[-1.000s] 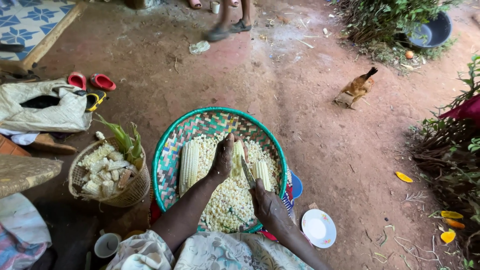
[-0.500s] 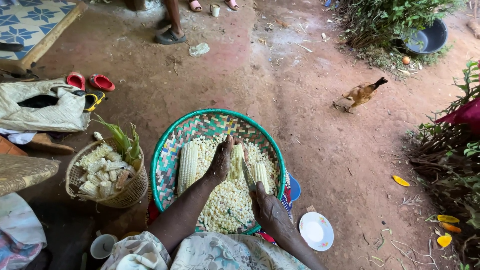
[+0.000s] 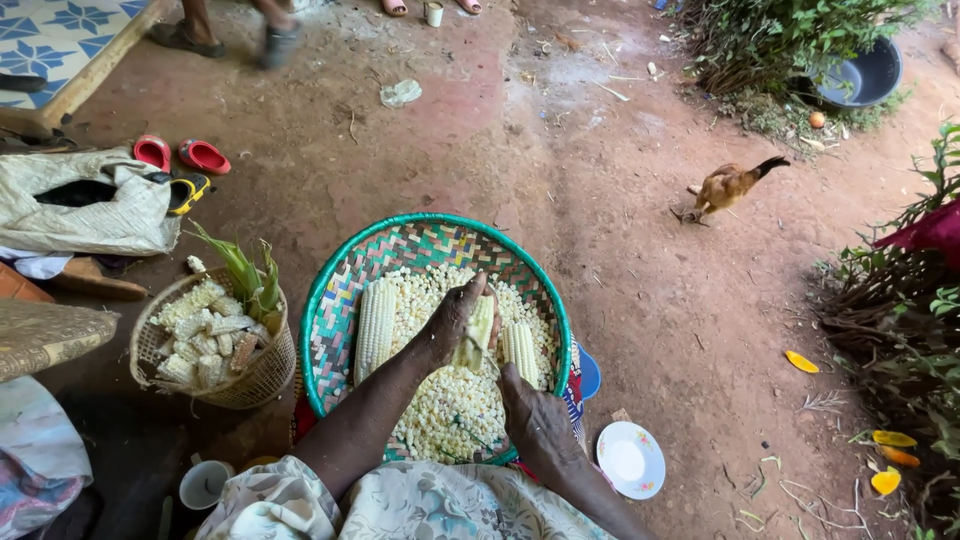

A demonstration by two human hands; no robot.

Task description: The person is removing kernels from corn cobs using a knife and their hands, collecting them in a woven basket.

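Centre frame, green-rimmed woven basket [image 3: 325, 300]: my left hand [image 3: 452, 322] clamps the pale maize cob [image 3: 480, 330]; right hand [image 3: 535, 420], closed on something unclear, should work low so kernels fall inside.

The ground is bare reddish-brown earth [image 3: 640, 270], swept but scattered with twigs and yellow fallen leaves [image 3: 802, 361]. At the upper left lies a patch of blue-and-white patterned tile [image 3: 60, 35] edged by a wooden beam [image 3: 95, 72]. Green shrubs [image 3: 790, 40] fill the upper right, and more foliage [image 3: 915, 330] lines the right edge. Soft, even daylight falls, without hard shadows.
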